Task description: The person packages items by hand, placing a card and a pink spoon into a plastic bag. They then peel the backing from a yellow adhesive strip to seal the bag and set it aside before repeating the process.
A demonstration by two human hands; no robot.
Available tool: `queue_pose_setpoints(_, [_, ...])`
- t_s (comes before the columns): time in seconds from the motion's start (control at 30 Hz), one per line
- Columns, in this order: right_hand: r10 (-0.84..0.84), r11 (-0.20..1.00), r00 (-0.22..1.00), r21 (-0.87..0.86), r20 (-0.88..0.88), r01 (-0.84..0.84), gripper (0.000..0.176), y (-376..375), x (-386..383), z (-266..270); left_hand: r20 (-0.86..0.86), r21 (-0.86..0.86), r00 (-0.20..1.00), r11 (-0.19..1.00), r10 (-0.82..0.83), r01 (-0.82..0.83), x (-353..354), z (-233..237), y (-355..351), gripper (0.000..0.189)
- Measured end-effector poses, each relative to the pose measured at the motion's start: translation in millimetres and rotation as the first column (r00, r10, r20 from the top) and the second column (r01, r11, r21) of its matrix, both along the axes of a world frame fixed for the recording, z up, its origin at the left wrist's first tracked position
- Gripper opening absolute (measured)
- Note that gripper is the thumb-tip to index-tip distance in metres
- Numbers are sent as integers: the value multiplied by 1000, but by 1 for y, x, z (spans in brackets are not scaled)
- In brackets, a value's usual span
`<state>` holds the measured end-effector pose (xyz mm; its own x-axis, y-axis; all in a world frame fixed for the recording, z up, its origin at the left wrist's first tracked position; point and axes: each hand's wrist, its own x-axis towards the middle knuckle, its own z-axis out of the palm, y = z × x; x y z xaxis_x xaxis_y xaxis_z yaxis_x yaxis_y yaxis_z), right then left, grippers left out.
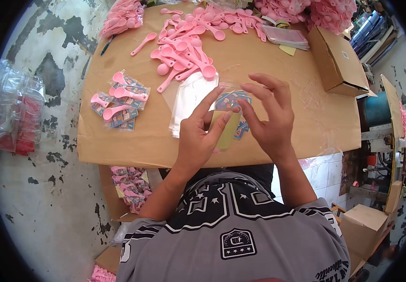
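My left hand pinches a yellow-green paper slip between thumb and fingers above the table's near side. My right hand hovers just right of it, fingers spread and curved, its thumb tip close to my left thumb; no object shows clearly in it. Below both hands lie blue printed cards, partly hidden by the slip and fingers. Left of my left hand is a stack of clear plastic bags, shiny with glare. Beyond it spreads a heap of loose pink measuring spoons.
At the table's left are several bagged cards with pink spoons. A cardboard box stands at the right edge, near a stack of clear sleeves. A pen lies far left. Below the table, a carton holds packed spoons.
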<state>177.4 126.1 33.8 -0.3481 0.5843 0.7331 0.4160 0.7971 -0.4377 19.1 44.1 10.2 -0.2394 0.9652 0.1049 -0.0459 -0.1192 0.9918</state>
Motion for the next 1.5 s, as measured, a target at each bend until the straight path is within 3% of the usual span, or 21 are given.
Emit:
queue_pose_setpoints(0.1, [-43, 994, 997, 106, 68, 35, 26, -1, -14, 2, -275, -41, 961, 999, -32, 22, -9, 6, -7, 61])
queue_pose_setpoints(0.3, [-27, 997, 1000, 76, -3, 27, 23, 2, -20, -8, -416, 83, 909, 996, 11, 26, -4, 7, -8, 63])
queue_pose_setpoints(0.4, [-4, 1000, 1000, 5, -27, 5, 20, 5, -15, -5, -420, 90, 907, 994, -25, 70, -2, 6, -6, 63])
queue_pose_setpoints(0.5, [-63, 974, 980, -225, -186, 19, 15, 14, -2, -8, -397, 2, 912, 993, -107, 117, -3, 9, -4, 61])
queue_pose_setpoints(0.57, [-98, 912, 848, -389, -521, -133, 12, 32, 11, -18, -352, -123, 921, 984, -167, 131, -5, 14, -5, 56])
queue_pose_setpoints(0.67, [-126, 835, 523, -375, -843, -404, 13, 48, 35, -9, -30, -86, 987, 985, -156, 153, -7, 0, -1, 47])
queue_pose_setpoints(0.77, [-76, 824, 538, -358, -839, -440, 15, 45, 62, -28, 213, -47, 968, 989, -129, 142, -6, -4, 3, 32])
queue_pose_setpoints(0.8, [-62, 744, 606, -441, -793, -502, 16, 39, 65, -28, 273, -34, 954, 990, -125, 139, -6, -5, 5, 30])
queue_pose_setpoints(0.9, [31, 508, 782, -664, -623, -549, 17, 10, 54, -19, 211, 106, 974, 993, -81, 60, -4, -17, 15, 24])
queue_pose_setpoints(0.93, [64, 495, 816, -692, -575, -526, 17, 4, 42, -17, 193, 159, 979, 987, -63, 32, -3, -21, 17, 24])
queue_pose_setpoints(1.03, [161, 523, 870, -708, -466, -475, 19, -3, 20, -27, 297, 52, 951, 996, -88, 76, -7, -17, 12, 22])
queue_pose_setpoints(1.13, [158, 501, 856, -707, -492, -498, 17, 0, 17, -26, 331, 12, 937, 993, -111, 113, -14, -1, 6, 21])
queue_pose_setpoints(1.23, [148, 519, 835, -678, -529, -521, 13, -1, 10, -20, 221, 35, 967, 992, -128, 123, -25, -1, 4, 20])
queue_pose_setpoints(1.33, [245, 571, 807, -593, -538, -568, 11, 0, 6, -20, 227, 38, 961, 987, -158, 154, -37, -3, -4, 16])
queue_pose_setpoints(1.5, [372, 572, 781, -539, -502, -619, 15, 3, 6, -16, 117, 218, 975, 962, -191, 162, -51, -17, -8, 10])
